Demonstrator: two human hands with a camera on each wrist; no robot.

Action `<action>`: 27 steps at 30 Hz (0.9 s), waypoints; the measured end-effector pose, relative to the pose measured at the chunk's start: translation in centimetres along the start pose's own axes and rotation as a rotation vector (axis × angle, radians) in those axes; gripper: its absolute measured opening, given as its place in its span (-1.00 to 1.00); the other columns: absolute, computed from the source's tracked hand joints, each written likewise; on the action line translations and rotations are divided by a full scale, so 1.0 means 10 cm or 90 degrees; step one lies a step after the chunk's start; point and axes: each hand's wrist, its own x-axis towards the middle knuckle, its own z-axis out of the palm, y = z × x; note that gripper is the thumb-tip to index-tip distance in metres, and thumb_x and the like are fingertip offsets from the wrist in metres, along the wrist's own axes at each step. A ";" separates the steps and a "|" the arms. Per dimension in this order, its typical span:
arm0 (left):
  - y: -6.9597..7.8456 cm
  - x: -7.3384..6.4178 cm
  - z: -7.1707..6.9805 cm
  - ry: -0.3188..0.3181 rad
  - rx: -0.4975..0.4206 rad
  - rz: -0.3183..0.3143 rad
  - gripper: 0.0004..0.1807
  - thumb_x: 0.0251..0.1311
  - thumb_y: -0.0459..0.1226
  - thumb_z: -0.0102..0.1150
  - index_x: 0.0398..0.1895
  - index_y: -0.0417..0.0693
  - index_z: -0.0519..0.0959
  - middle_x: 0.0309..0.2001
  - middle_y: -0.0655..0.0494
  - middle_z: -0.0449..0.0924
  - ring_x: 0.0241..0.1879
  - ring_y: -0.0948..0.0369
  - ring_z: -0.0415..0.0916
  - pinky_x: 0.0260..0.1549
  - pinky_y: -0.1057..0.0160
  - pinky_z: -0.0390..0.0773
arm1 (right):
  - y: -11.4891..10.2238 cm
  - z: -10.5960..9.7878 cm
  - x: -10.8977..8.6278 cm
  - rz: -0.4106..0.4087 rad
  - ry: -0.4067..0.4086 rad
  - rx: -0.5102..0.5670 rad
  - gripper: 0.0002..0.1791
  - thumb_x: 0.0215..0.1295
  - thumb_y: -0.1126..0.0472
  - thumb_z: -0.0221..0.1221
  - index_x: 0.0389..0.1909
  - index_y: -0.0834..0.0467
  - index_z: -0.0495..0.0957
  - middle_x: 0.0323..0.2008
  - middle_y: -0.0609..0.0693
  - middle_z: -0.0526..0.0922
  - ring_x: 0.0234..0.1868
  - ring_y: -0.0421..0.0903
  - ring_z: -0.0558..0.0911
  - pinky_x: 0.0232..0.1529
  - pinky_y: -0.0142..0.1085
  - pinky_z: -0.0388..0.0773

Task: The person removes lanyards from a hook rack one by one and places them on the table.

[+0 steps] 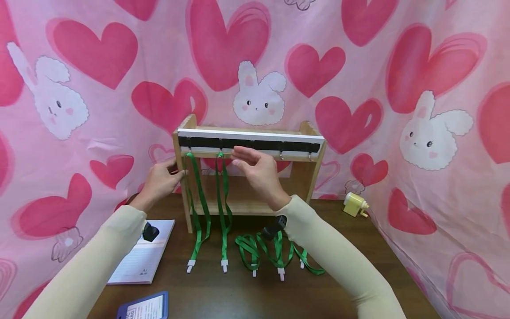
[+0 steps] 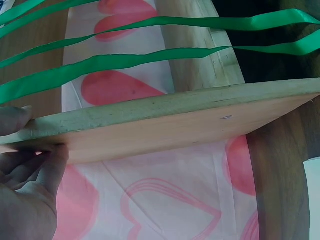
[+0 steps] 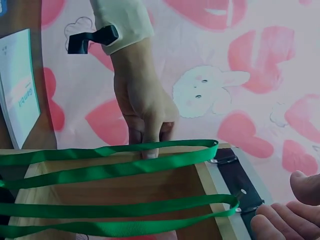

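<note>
My left hand (image 1: 159,181) grips the left side panel (image 2: 150,135) of a small wooden shelf, thumb on one face and fingers on the other. My right hand (image 1: 259,170) is raised before the shelf's top, its fingers straight and holding nothing visible. The fingertips are close to the second hook on a black strip (image 1: 255,145) with a white border. From the two leftmost hooks hang a green lanyard (image 1: 201,190) and a second green lanyard (image 1: 224,243), each with a white clip at its lower end. Further hooks (image 1: 281,155) on the right carry no lanyard.
Three looped green lanyards with white clips (image 1: 282,274) lie on the dark wooden table (image 1: 207,297), partly behind the right sleeve. A notebook (image 1: 139,261) and a blue badge holder (image 1: 164,301) lie at left. A yellow crank pencil sharpener (image 1: 353,204) stands at right.
</note>
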 end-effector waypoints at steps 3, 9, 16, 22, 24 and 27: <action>0.01 -0.01 0.00 -0.004 -0.006 -0.005 -0.50 0.37 -0.17 0.25 0.33 -0.11 0.52 0.12 -0.27 0.67 0.07 -0.19 0.69 0.03 -0.13 0.68 | 0.01 0.06 0.04 0.005 0.004 -0.003 -0.58 0.34 0.22 0.32 0.21 0.13 0.62 0.12 -0.01 0.75 0.14 -0.14 0.74 0.18 -0.32 0.63; 0.01 0.03 -0.02 -0.005 -0.019 -0.007 -0.48 0.37 -0.15 0.25 0.35 -0.07 0.51 0.12 -0.26 0.68 0.06 -0.17 0.69 0.04 -0.12 0.68 | 0.07 0.14 0.10 0.037 0.011 -0.018 -0.59 0.35 0.19 0.31 0.21 0.08 0.63 0.12 -0.04 0.75 0.11 -0.16 0.75 0.17 -0.33 0.65; 0.03 0.04 -0.03 -0.012 -0.018 -0.013 -0.44 0.39 -0.13 0.24 0.41 -0.06 0.46 0.15 -0.26 0.66 0.08 -0.19 0.68 0.04 -0.12 0.67 | 0.16 0.26 0.16 0.063 0.038 -0.036 -0.64 0.33 0.15 0.33 0.14 0.01 0.68 0.08 -0.09 0.77 0.06 -0.21 0.76 0.15 -0.32 0.67; 0.01 0.01 -0.02 -0.012 -0.022 -0.015 -0.43 0.37 -0.14 0.26 0.40 -0.08 0.46 0.16 -0.27 0.65 0.11 -0.19 0.67 0.05 -0.13 0.66 | 0.29 0.37 0.18 0.080 0.078 -0.024 -0.66 0.29 0.14 0.37 0.08 0.00 0.72 0.00 -0.07 0.80 -0.04 -0.20 0.79 0.07 -0.33 0.71; 0.01 0.01 -0.01 -0.009 -0.024 -0.013 -0.44 0.37 -0.15 0.26 0.39 -0.09 0.47 0.15 -0.27 0.66 0.10 -0.18 0.67 0.05 -0.13 0.67 | 0.32 0.42 0.18 0.091 0.087 -0.009 -0.66 0.27 0.13 0.39 0.07 0.01 0.73 -0.03 -0.05 0.81 -0.09 -0.17 0.81 0.05 -0.32 0.73; -0.01 0.01 -0.01 -0.006 -0.024 -0.012 -0.45 0.36 -0.16 0.26 0.38 -0.09 0.48 0.13 -0.27 0.67 0.08 -0.17 0.68 0.05 -0.13 0.67 | 0.36 0.51 0.18 0.104 0.098 0.016 -0.68 0.26 0.13 0.39 0.04 0.04 0.74 -0.08 -0.02 0.82 -0.15 -0.14 0.82 0.03 -0.30 0.74</action>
